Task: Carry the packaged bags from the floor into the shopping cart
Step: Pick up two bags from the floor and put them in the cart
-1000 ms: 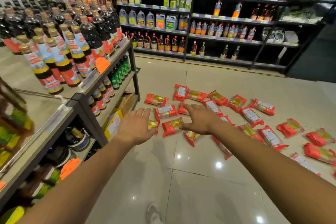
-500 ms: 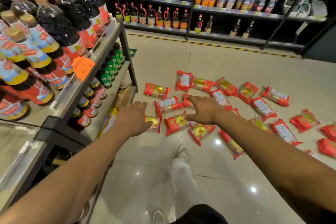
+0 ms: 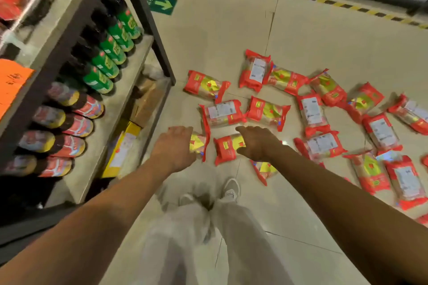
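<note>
1. My left hand and right hand reach down with fingers loosely spread and nothing in either grasp; each hangs over one of the packaged bags, which lie scattered flat on the floor; I cannot tell whether the fingertips touch the film; the shopping cart is out of view.
2. As I judge it, the wrappers look slick; a pinch at a crimped end could let a bag slide out mid-carry; a grip round the middle seems safer.
3. The nearest bag, under my left hand, lies near the shelf; a wide upward swing could knock the green-labelled bottles on its board.
4. A stray bag lies near my shoe; a careless step could crush it, or skid on the glossy tile.
5. The bags are soft-looking pillow shapes in red film with clear windows, yellow print, and white labels on some; their ends are flat and crimped; the floor is smooth pale tile with a sheen; the shelf has a dark metal frame and pale boards; the bottles are dark and rounded.
</note>
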`<control>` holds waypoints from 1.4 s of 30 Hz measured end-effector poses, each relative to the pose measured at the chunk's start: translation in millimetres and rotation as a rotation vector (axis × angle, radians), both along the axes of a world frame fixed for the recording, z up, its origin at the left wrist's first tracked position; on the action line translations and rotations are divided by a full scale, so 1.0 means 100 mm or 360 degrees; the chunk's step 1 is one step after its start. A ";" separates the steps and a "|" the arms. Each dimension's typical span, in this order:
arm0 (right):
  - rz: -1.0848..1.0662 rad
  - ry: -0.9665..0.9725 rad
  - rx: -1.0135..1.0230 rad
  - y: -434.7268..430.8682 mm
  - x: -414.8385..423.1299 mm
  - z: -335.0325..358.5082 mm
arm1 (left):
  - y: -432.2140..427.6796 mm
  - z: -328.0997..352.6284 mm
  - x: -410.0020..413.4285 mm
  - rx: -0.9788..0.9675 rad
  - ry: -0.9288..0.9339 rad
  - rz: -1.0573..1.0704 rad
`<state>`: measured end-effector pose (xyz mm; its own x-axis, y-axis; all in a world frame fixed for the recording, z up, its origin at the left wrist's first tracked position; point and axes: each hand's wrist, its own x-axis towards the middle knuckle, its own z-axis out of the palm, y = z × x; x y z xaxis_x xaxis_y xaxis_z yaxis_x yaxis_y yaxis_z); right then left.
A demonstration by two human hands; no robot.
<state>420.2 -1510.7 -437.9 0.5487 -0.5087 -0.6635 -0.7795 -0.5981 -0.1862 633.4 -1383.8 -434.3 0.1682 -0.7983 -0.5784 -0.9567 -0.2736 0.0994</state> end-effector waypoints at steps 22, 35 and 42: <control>0.0435 0.0404 0.0116 -1.23 0.38 -6.22 | -1.40 -6.11 0.89 0.0455 -0.0210 -0.0509; -0.0171 0.0113 -0.0010 -1.32 0.24 -5.02 | -1.29 -5.02 0.91 0.0224 0.0048 0.0217; -0.1348 -0.0659 -0.0003 -1.62 0.23 -2.33 | -1.63 -2.59 0.72 -0.0309 0.0418 0.1248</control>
<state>443.7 -1672.4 -670.9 0.1876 -0.8470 -0.4974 -0.8270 0.1370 -0.5453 705.4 -1547.0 -693.7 0.5938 -0.5957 -0.5408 -0.4366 -0.8032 0.4053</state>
